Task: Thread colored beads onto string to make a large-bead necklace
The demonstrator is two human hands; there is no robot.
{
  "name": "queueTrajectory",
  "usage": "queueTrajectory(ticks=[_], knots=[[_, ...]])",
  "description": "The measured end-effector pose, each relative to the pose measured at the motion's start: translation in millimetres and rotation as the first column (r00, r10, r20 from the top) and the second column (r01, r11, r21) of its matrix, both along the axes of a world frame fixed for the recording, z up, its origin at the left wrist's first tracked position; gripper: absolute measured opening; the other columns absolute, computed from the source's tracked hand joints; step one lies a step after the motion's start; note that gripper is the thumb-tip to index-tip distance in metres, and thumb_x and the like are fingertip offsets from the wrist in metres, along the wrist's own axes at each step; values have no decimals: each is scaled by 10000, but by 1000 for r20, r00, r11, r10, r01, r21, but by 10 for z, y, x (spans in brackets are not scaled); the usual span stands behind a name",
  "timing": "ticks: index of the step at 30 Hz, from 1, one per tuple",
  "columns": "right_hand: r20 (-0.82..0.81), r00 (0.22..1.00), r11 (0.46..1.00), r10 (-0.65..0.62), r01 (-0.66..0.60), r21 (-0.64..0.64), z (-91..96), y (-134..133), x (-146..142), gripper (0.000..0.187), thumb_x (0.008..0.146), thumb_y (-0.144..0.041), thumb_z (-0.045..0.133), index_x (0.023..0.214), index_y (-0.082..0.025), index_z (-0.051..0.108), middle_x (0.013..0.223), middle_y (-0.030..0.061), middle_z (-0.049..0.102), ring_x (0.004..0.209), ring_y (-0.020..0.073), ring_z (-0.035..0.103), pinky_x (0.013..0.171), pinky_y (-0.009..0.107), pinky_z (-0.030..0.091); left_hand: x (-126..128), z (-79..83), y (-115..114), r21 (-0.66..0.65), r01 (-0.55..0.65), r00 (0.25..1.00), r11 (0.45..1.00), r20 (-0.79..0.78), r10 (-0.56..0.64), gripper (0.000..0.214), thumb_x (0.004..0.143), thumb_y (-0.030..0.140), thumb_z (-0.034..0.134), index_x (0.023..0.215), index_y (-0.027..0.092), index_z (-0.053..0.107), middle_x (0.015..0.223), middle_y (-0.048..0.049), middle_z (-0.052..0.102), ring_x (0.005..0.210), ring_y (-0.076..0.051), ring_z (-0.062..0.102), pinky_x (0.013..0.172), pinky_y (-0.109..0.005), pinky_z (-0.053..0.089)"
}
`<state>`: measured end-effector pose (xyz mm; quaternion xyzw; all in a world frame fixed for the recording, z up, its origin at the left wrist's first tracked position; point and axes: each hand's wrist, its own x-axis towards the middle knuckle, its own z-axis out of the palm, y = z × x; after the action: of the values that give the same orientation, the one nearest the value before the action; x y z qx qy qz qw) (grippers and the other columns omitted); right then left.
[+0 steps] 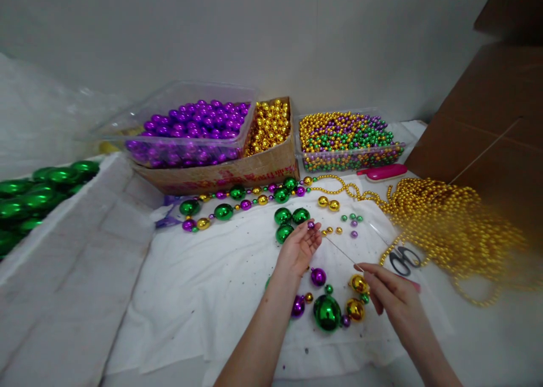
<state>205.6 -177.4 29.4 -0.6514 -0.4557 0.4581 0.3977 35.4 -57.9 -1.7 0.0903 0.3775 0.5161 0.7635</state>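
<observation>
The left fingers (314,241) curl, palm up; the right fingers (376,280) pinch.

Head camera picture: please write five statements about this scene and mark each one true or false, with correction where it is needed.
1. The left hand holds a small purple bead. True.
2. The right hand holds the scissors. False: it holds a thin strand; the scissors lie apart from it.
3. Gold bead strands are heaped at the picture's right. True.
4. The leftmost clear tub holds green balls. False: that tub holds purple balls.
5. The right-hand tub holds beads of several colours. True.
</observation>
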Motion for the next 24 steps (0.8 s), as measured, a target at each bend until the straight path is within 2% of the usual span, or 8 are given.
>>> queueTrajectory(ticks=[11,14,17,20,22,24], knots=[[-57,998,1000,-7,8,16,-9,18,-64,445,836,-490,505,1042,-123,649,482,-52,406,466,126,418,448,233,328,16,21,-52,31,25,1000,999,-3,-25,79,814,119,580,870,128,635,859,-86,699,692,-113,635,669,-226,504],[-85,996,999,-3,6,39,-65,115,-143,406,849,-484,496,1033,-144,620,484,-67,387,456,117,397,437,224,301,55,64,-105,96,105,994,990,-1,-106,111,802,141,609,911,136,629,853,-71,694,668,-104,625,654,-219,499],[-79,997,999,24,-21,50,-134,264,-213,357,861,-486,478,983,-168,587,459,-81,385,424,114,396,424,220,291,84,128,-152,176,232,973,957,-44,-228,132,787,184,646,913,150,627,905,-79,696,693,-118,630,679,-243,502],[83,993,991,84,-92,100,-145,383,-207,343,876,-473,459,1020,-186,579,539,-41,519,501,142,499,489,242,377,88,201,-175,223,265,960,938,-151,-235,133,779,241,666,855,134,646,986,-109,690,785,-157,640,739,-285,501],[284,956,974,80,-135,181,-108,428,-163,349,871,-455,479,1082,-201,594,774,34,645,725,195,586,667,307,450,91,251,-178,250,210,959,945,-240,-150,150,766,268,681,814,127,664,1031,-115,683,845,-171,630,758,-284,491],[438,898,949,22,-158,274,-54,454,-116,352,866,-430,497,1122,-217,611,1026,86,653,967,251,558,850,390,419,111,299,-179,289,155,944,945,-326,-55,140,751,267,693,779,131,681,1066,-107,677,892,-173,613,754,-256,472]])
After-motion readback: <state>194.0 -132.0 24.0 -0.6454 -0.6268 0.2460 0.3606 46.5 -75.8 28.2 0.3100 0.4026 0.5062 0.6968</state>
